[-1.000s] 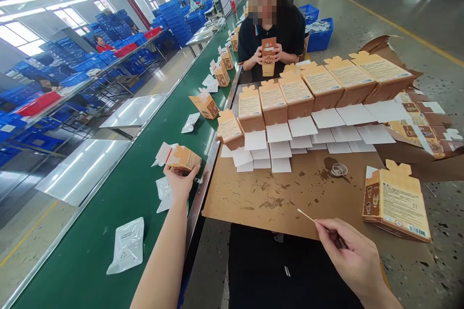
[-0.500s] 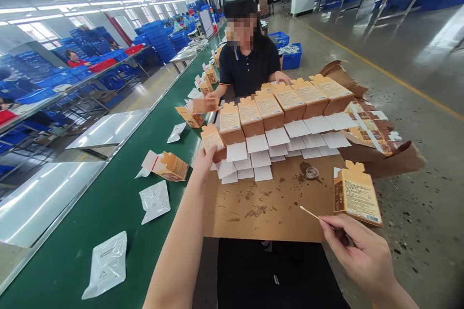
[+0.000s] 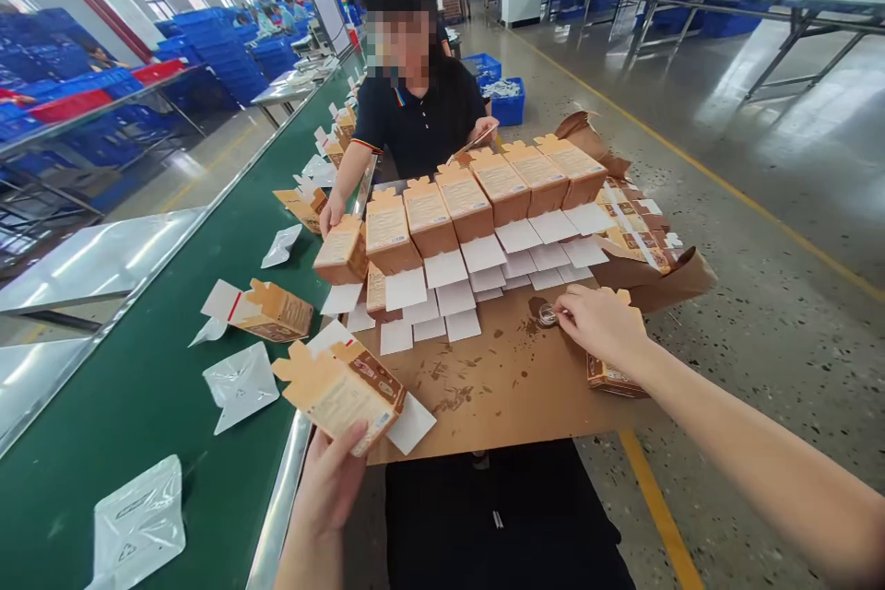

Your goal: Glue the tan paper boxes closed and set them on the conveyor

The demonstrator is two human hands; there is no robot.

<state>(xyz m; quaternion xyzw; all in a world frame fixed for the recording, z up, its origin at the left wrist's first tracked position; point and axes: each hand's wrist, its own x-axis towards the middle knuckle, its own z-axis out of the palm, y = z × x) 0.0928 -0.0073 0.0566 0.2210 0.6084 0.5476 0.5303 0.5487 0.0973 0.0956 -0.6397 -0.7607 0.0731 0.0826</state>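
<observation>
Dark-spotted cardboard bears a clear, round dish and boxy cartons.

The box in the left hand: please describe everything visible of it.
The box looks like thin cardboard: orange face with small print, brown side with pictures. An unfolded notched flap points upper left, beside a white one and red strip; another white flap juts lower right. The left hand holds it tilted, thumb on the printed face, near the green belt.

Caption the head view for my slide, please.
Left hand holding a printed carton, right hand at a clear dish.
</observation>
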